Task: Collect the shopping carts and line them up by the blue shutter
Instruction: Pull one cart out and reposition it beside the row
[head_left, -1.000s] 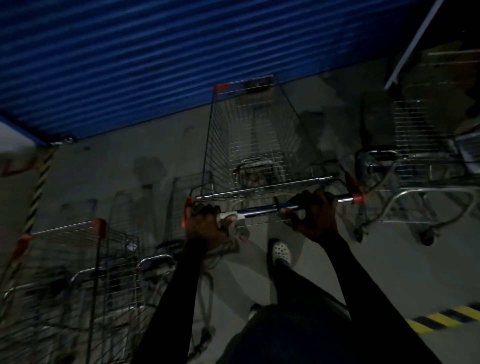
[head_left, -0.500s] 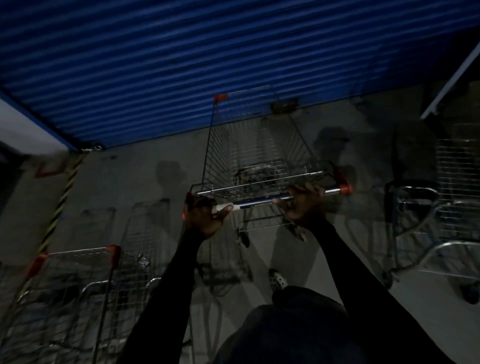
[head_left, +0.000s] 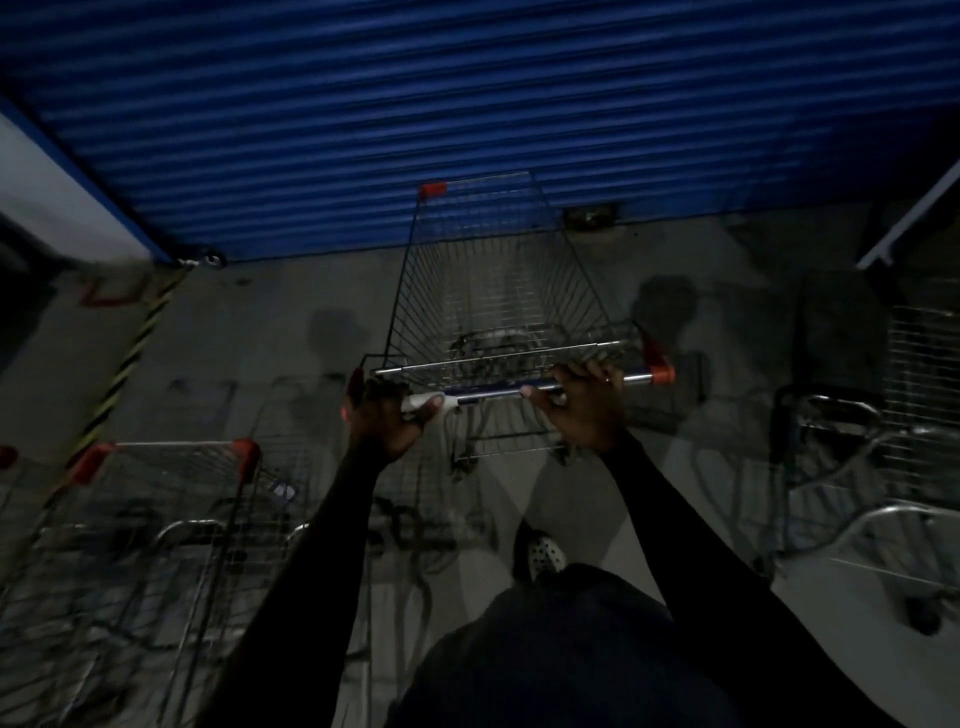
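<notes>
Both hands are closed round the handle bar (head_left: 498, 391) of a wire shopping cart (head_left: 493, 280) at 12 o'clock. The left hand (head_left: 387, 421) grips the bar's left end, fingers curled over it, thumb along the white section. The right hand (head_left: 582, 402) grips right of centre, fingers folded over. The cart's nose is near the blue shutter (head_left: 467, 104); contact cannot be told. Other carts stand at 8 o'clock (head_left: 156, 519) and 3 o'clock (head_left: 883, 441)

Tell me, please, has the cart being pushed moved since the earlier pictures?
Yes. The pushed cart has rolled forward toward the blue shutter; its handle now sits ahead of the parked left cart's front rim, nearer the shutter's base.
</notes>
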